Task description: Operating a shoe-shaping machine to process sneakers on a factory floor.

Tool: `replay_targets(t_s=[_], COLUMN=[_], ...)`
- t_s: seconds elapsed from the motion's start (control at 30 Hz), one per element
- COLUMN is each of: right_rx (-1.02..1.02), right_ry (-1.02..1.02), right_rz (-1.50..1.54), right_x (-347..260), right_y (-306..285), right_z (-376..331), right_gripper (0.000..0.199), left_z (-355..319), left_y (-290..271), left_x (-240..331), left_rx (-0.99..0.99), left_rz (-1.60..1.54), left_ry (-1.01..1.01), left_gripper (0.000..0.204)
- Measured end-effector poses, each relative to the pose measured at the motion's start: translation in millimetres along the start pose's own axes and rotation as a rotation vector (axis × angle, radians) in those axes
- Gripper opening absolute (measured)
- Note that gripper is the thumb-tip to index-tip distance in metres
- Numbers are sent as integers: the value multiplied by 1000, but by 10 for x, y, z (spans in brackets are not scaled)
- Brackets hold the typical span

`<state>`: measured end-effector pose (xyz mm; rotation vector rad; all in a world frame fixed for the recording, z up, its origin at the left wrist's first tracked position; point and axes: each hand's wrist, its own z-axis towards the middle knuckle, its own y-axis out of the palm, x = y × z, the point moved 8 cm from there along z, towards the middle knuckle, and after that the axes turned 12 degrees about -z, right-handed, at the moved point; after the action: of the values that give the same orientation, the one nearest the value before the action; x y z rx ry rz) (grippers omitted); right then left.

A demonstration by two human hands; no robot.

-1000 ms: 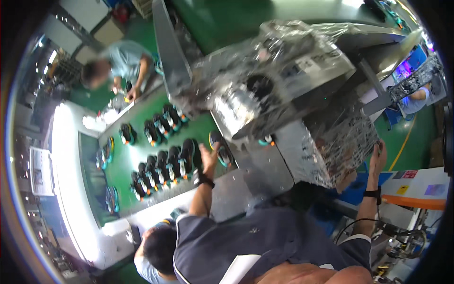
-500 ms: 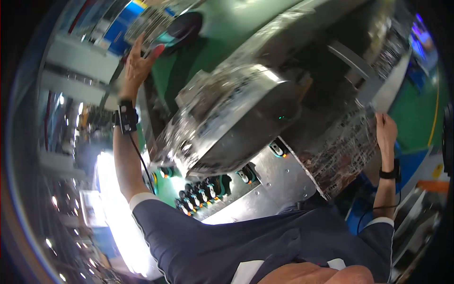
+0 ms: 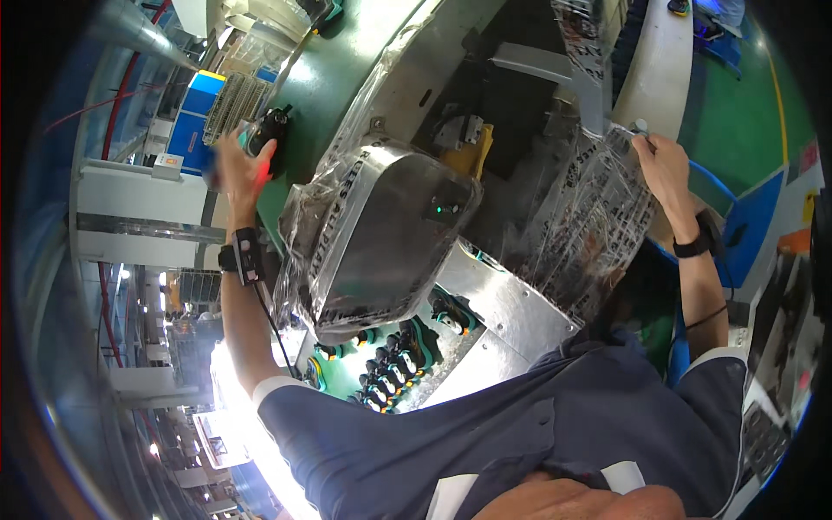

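Note:
My left hand (image 3: 236, 166) is stretched far out to the upper left and closed around a black part with a teal base (image 3: 269, 132), lifted above the green belt (image 3: 321, 78). My right hand (image 3: 660, 165) is raised at the upper right and pinches the edge of the clear printed plastic sheet (image 3: 598, 217) that hangs over the metal machine. A silver machine housing wrapped in plastic (image 3: 373, 234) sits between my arms. Below it, several black parts on teal bases (image 3: 394, 360) stand in rows on a green tray.
A steel plate (image 3: 511, 299) of the machine runs under the housing. A blue and yellow cabinet (image 3: 195, 108) and white pillars stand at the far left. Green floor with a blue area (image 3: 750, 217) lies at the right.
My head has turned, so the view swung. My left hand moved from the rows of black parts up and away, now holding one. My right hand stays on the plastic sheet.

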<state>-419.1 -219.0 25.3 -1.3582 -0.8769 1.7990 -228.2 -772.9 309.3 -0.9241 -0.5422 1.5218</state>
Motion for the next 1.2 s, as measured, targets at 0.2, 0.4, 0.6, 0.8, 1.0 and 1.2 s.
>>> replay_targets(t_s=[0.2, 0.4, 0.6, 0.8, 1.0, 1.2], right_rx=[79, 473, 648, 486, 846, 977], right_ry=[32, -327, -692, -414, 204, 731], right_rz=[83, 217, 375, 154, 300, 590], right_x=[78, -175, -679, 413, 2052, 3612], right_y=[-28, -715, -2868, -3227, -3711, -4072], right_z=[-10, -642, -1947, -3067, -4250, -5689], right_gripper=[36, 29, 75, 76, 67, 58], left_z=[-564, 19, 628, 764, 577, -142], left_y=[-259, -1462, -1653, -1486, -1372, -897], left_x=[-760, 994, 3839, 6315, 8855, 11303], left_rx=[25, 269, 5, -324, -655, -1311], left_rz=[-282, -857, -1109, -1545, -1743, -1828], left_ry=[-694, -487, -64, 338, 527, 404], left_gripper=[63, 40, 42, 31, 28, 43])
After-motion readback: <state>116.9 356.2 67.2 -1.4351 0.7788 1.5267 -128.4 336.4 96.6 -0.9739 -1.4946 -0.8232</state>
